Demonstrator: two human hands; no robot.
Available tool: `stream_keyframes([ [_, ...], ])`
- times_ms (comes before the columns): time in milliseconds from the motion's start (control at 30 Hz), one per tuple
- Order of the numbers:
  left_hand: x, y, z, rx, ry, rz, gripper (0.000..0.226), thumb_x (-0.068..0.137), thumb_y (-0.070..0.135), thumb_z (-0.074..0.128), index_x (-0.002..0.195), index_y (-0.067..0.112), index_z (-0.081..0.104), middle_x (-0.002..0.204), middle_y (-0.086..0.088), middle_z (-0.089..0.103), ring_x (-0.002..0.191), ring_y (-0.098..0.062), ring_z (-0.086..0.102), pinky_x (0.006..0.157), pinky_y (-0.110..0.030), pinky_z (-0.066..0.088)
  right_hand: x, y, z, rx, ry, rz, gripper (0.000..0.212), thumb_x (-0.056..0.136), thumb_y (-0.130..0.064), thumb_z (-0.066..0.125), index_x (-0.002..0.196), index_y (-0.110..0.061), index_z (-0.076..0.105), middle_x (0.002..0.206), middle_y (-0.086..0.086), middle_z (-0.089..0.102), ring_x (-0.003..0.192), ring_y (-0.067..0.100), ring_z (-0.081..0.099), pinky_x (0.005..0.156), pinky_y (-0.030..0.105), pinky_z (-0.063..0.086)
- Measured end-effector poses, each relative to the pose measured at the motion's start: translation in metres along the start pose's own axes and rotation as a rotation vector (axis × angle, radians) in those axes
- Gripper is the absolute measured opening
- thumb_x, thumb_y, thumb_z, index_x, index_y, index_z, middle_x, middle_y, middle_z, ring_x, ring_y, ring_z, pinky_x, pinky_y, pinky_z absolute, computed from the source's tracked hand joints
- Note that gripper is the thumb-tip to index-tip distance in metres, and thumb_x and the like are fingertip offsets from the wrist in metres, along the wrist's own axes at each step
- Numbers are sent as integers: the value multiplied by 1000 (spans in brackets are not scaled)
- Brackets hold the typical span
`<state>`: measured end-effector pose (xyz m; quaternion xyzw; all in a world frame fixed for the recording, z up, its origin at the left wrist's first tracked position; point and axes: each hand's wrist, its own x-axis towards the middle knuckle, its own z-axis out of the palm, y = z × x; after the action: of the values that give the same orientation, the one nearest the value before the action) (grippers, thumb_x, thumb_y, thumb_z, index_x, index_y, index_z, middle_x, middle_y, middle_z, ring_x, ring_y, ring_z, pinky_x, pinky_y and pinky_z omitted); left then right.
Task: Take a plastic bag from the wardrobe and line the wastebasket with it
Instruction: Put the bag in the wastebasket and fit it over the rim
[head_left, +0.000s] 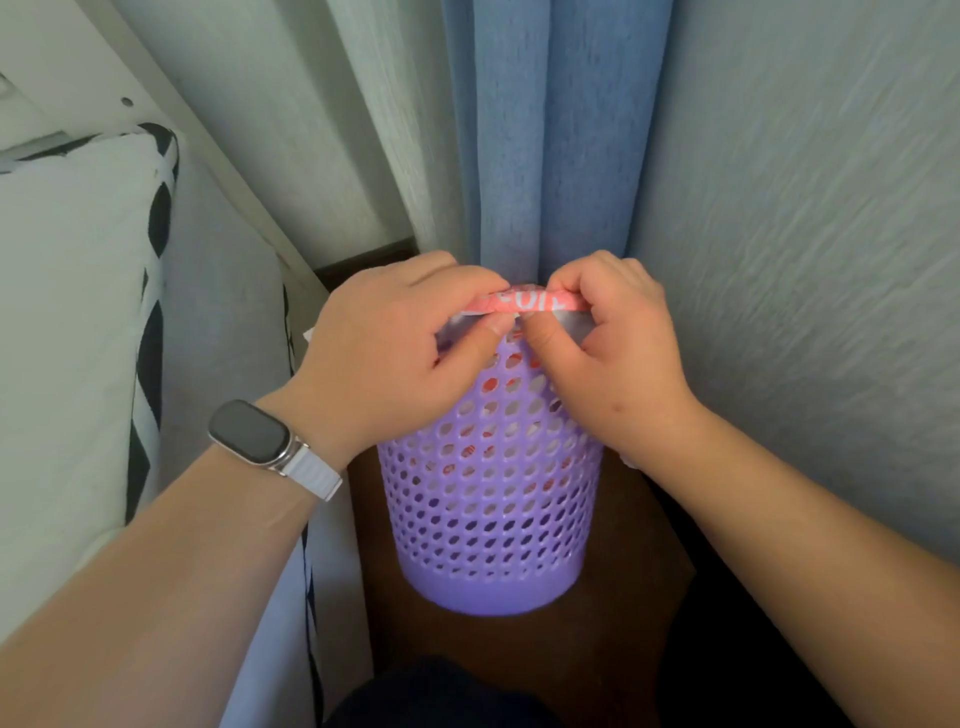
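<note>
A purple perforated wastebasket (491, 499) stands on the dark wooden floor in a narrow gap. A pink and white plastic bag (530, 301) is stretched over its far rim, and red and white patches of the bag show through the holes. My left hand (395, 348), with a watch on the wrist, pinches the bag's edge at the rim on the left. My right hand (608, 343) pinches the same edge on the right. Both hands hide most of the basket's rim.
A blue curtain (550, 140) hangs right behind the basket. A textured wall (805, 234) closes the right side. A bed with a white pillow (67, 312) and black-and-white patterned cover borders the left. Dark floor (613, 654) lies in front.
</note>
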<state>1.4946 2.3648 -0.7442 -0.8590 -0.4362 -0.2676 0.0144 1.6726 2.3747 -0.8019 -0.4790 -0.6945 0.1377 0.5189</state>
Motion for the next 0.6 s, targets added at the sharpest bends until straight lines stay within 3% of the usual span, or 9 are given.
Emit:
stream_keyframes([
  [233, -1, 1, 0, 103, 10, 9, 24, 96, 36, 54, 100, 18, 70, 82, 1, 65, 71, -23, 63, 59, -41, 48, 0, -5, -3, 36, -46, 59, 22, 80, -39, 59, 76, -17, 57, 71, -7, 56, 72, 15, 51, 68, 41, 44],
  [467, -2, 4, 1, 184, 14, -57, 26, 84, 37, 51, 76, 15, 63, 65, 0, 62, 57, -26, 59, 48, -40, 45, 6, 9, -10, -21, -239, -117, 26, 87, -38, 60, 82, -13, 62, 74, -3, 56, 72, 16, 50, 68, 31, 40],
  [600, -4, -4, -4, 148, 38, -95, 26, 84, 35, 45, 75, 13, 58, 62, 2, 54, 55, -24, 52, 47, -37, 43, 11, 16, -15, 89, -206, -40, 22, 86, -37, 61, 87, -15, 66, 80, -3, 61, 78, 15, 57, 73, 31, 45],
])
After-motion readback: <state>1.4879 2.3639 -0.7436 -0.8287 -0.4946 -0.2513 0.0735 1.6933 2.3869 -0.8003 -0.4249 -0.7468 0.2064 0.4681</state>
